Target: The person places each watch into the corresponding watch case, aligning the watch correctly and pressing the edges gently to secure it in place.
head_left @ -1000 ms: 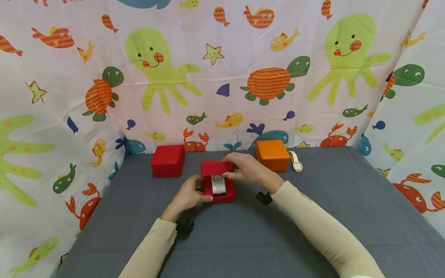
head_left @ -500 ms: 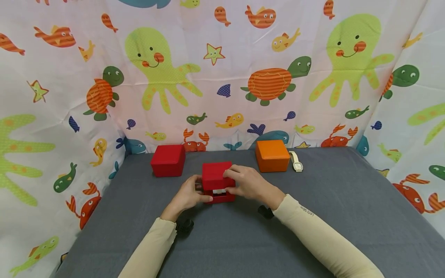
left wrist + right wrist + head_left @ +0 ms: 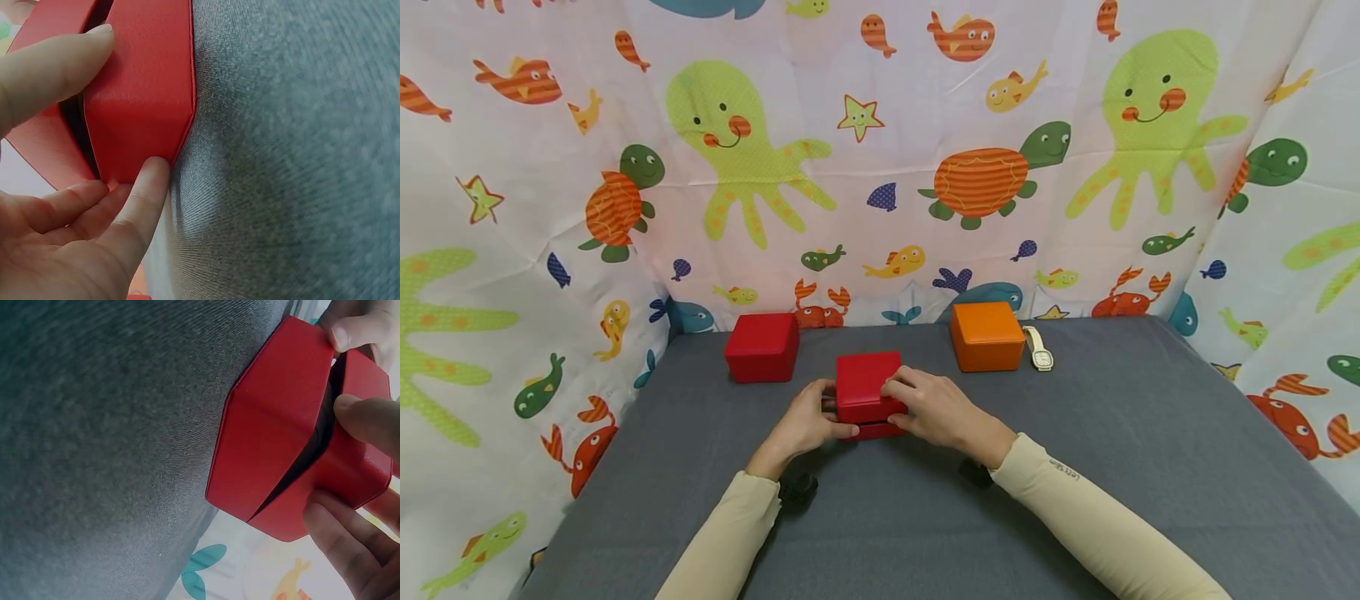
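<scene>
Hung behind the table: a white curtain (image 3: 880, 125) printed with octopuses, turtles, fish and crabs. Covered in grey cloth: the table (image 3: 880, 533). Extended in over the front edge: beige sleeves (image 3: 1097, 517), left hand (image 3: 805, 419) and right hand (image 3: 936, 408). Gripped in the left hand, thumb on the front, fingertips on the left side: red box (image 3: 867, 392), resting in from the back edge, slightly left of the table's middle. Placed near the back edge, toward the back left corner: second red box (image 3: 763, 348), closed. Placed near the back edge, right of middle: orange box (image 3: 987, 337), closed. Pinched by the right hand, thumb at front rim, fingers on top and right side: lid (image 3: 353, 462), partly lowered over the red box, with dark gap (image 3: 320, 428) narrowing toward the rear. Laid just beside the orange box, toward the back right corner: pale-strapped watch (image 3: 1040, 352).
</scene>
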`<state>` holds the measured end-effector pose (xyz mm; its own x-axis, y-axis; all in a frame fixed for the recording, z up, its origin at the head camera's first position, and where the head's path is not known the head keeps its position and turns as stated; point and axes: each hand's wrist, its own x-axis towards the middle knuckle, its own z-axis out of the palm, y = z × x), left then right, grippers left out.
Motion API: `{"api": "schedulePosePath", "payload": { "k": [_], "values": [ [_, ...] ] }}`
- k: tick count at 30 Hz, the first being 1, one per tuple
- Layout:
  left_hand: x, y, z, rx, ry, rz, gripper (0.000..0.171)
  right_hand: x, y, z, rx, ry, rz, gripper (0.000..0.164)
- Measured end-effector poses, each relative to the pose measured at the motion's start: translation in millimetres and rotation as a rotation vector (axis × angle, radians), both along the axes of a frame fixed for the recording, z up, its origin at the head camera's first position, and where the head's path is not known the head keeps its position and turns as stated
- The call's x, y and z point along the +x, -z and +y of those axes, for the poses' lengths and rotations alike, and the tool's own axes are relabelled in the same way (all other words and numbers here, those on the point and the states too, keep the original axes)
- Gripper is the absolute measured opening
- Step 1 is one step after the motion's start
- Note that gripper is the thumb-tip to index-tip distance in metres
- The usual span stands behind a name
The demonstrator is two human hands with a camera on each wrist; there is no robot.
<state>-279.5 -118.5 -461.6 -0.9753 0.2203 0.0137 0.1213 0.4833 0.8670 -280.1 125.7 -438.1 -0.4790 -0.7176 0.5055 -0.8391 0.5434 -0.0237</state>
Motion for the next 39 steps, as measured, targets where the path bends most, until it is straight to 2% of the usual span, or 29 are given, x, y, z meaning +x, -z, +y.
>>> {"api": "schedulePosePath", "payload": {
  "k": [6, 16, 19, 24, 29, 34, 39],
  "values": [
    [2.5, 0.5, 1.6, -0.013, 0.006, 0.013, 0.072, 3.2, 1.1, 1.0, 0.004, 0.007, -0.009, 0.042],
    [5.6, -1.8, 2.2, -0.020, -0.002, -0.008, 0.073, 5.5, 3.8, 1.5, 0.023, 0.037, -0.043, 0.042],
    [6.3, -2.5, 2.6, -0.029, -0.009, -0.005, 0.073, 7.9, 3.7, 2.0, -0.033, 0.067, -0.132, 0.043],
    [9.7, -5.5, 3.0, -0.051, -0.026, 0.014, 0.069, 12.0, 3.6, 3.4, -0.216, 0.169, -0.441, 0.056],
    [16.0, -7.5, 1.4, -0.047, -0.041, 0.047, 0.067, 13.4, 5.3, 3.2, -0.323, 0.244, -0.667, 0.069],
    [22.5, -8.4, 0.2, -0.034, -0.038, 0.097, 0.062, 14.9, 6.6, 3.3, -0.384, 0.259, -0.786, 0.067],
    [24.3, -7.4, -0.1, -0.023, -0.035, 0.128, 0.060, 14.4, 8.0, 2.8, -0.397, 0.282, -0.775, 0.064]
  ]
}}
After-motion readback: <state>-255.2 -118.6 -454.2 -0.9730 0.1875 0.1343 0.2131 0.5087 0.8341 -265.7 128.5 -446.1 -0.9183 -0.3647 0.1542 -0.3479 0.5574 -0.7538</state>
